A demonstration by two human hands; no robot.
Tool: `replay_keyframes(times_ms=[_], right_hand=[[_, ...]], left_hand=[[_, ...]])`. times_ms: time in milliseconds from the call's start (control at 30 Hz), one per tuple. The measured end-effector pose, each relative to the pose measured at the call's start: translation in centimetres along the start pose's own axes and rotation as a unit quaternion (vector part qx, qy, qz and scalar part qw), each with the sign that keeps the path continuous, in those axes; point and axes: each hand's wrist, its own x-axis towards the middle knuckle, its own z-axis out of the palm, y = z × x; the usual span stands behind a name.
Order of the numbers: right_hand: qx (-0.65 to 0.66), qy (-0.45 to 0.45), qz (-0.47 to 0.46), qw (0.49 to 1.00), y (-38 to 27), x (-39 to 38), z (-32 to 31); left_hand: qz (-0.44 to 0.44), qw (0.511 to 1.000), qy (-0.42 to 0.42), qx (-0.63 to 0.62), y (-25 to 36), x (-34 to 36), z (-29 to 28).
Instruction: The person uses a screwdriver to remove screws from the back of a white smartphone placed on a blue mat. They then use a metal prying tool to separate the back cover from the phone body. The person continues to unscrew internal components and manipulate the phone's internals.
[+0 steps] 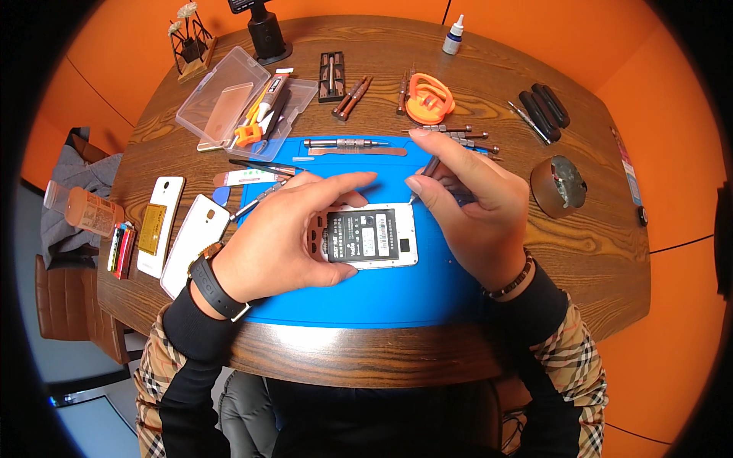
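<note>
An opened smartphone point(410, 248) with a white frame lies on the blue mat point(305, 309), its black battery point(359, 237) facing up. My left hand point(267, 248) grips it at its left end, thumb along the near edge and fingers on the far side. In the fingers of my right hand point(492, 217) is a slim dark screwdriver point(431, 166). Its tip meets or hovers just over the phone's far right corner; I cannot tell which. Left of the mat, partly behind my left wrist, is a white phone back cover point(200, 233).
Beyond the phone lie a silver screwdriver point(343, 143) and several more drivers. An orange suction cup point(429, 99) stands behind them. A clear plastic box point(221, 99) of tools sits far left, a round brown container point(559, 187) at right. Another white phone point(164, 198) bears a gold battery point(153, 229).
</note>
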Motion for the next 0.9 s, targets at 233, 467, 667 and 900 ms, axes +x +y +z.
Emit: replay_keyframes(times_ms=[233, 467, 667, 900], right_hand=[[0.014, 0.000, 0.011, 1.000, 0.13, -0.02, 0.10], [0.011, 0.002, 0.004, 1.000, 0.06, 0.13, 0.02], [0.035, -0.016, 0.030, 0.999, 0.08, -0.04, 0.16], [0.063, -0.024, -0.012, 0.998, 0.49, 0.08, 0.15]], left_hand=[[0.001, 1.000, 0.002, 0.003, -0.03, 0.03, 0.01], [-0.004, 1.000, 0.001, -0.007, -0.13, -0.05, 0.06], [-0.019, 1.000, -0.009, -0.022, -0.13, -0.05, 0.06], [-0.007, 1.000, -0.004, -0.005, -0.16, -0.06, -0.09]])
